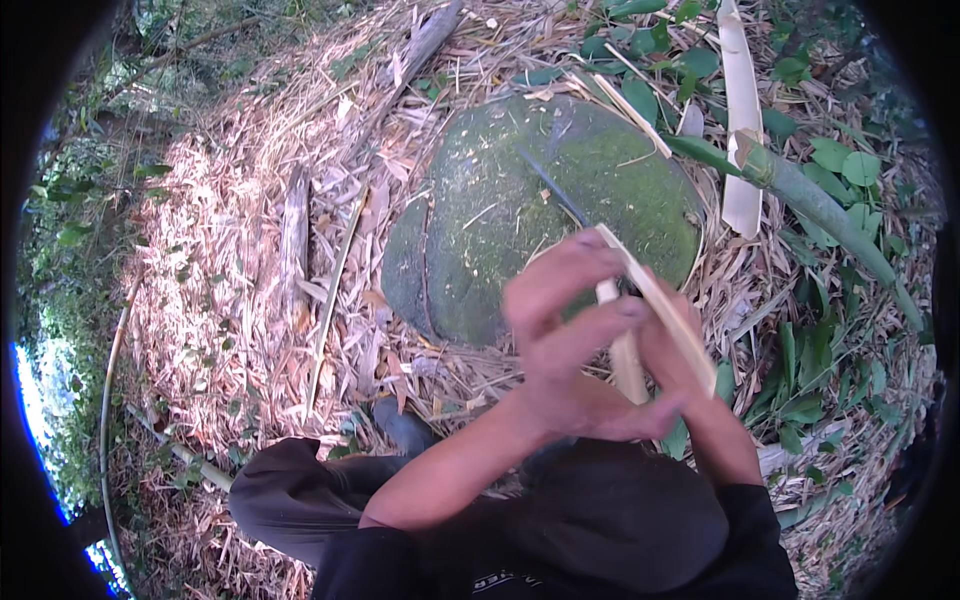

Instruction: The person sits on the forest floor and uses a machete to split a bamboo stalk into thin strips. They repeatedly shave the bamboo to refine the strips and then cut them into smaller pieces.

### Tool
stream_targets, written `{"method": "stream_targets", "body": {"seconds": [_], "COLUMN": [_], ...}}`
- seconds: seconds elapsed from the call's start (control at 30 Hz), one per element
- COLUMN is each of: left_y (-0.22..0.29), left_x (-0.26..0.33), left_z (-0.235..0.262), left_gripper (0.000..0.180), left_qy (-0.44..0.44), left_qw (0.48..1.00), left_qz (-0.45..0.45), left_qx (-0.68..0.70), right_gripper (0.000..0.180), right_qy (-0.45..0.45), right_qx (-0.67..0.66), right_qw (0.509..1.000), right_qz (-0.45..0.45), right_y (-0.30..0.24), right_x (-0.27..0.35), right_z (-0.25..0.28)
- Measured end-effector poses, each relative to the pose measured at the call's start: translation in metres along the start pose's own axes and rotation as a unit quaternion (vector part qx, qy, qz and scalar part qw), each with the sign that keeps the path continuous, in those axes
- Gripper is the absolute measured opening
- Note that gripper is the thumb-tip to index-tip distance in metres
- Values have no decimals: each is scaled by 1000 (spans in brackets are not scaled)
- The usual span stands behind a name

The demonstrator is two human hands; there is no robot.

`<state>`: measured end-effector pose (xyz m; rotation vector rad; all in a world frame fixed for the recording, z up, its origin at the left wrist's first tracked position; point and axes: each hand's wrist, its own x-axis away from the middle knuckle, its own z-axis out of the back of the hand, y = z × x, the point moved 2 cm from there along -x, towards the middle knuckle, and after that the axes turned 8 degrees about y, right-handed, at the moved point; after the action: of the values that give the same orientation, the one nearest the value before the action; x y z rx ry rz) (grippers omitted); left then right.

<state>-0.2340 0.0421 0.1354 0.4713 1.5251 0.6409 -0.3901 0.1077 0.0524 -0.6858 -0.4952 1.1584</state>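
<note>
My left hand [560,350] is curled around a pale split bamboo strip [665,315] that slants down to the right. Partly behind the strip is my right hand [672,345], its fingers mostly covered; it appears closed around a knife. The dark, narrow knife blade [552,183] sticks out up and to the left, over a mossy green boulder [480,200]. Between the hands a second pale wooden piece [627,360] shows; I cannot tell if it is the knife's handle or another strip.
Dry leaves and shavings [240,260] cover the ground. A green bamboo pole [840,215] and a wide split bamboo piece [741,100] lie at the right among leafy plants. A thin bamboo strip [338,290] and an old log [420,50] lie left of the boulder.
</note>
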Motion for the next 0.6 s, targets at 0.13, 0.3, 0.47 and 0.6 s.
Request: {"method": "stream_targets", "body": {"seconds": [0.13, 0.3, 0.47, 0.6], "left_y": [7, -14, 11, 15], "left_x": [9, 96, 114, 96], "left_z": [-8, 20, 21, -1], "left_gripper": [60, 45, 35, 43], "left_qy": [-131, -75, -176, -387], "left_qw": [986, 971, 975, 918], "left_qz": [69, 131, 0, -45], "left_qx": [71, -188, -136, -78], "right_gripper": [30, 22, 20, 22], "right_qy": [-25, 8, 15, -22], "right_qx": [65, 120, 110, 70], "right_qw": [998, 993, 994, 997], "right_qz": [0, 21, 9, -35], "right_y": [17, 1, 7, 5], "right_x": [27, 20, 21, 22], "right_z": [-12, -16, -13, -4]}}
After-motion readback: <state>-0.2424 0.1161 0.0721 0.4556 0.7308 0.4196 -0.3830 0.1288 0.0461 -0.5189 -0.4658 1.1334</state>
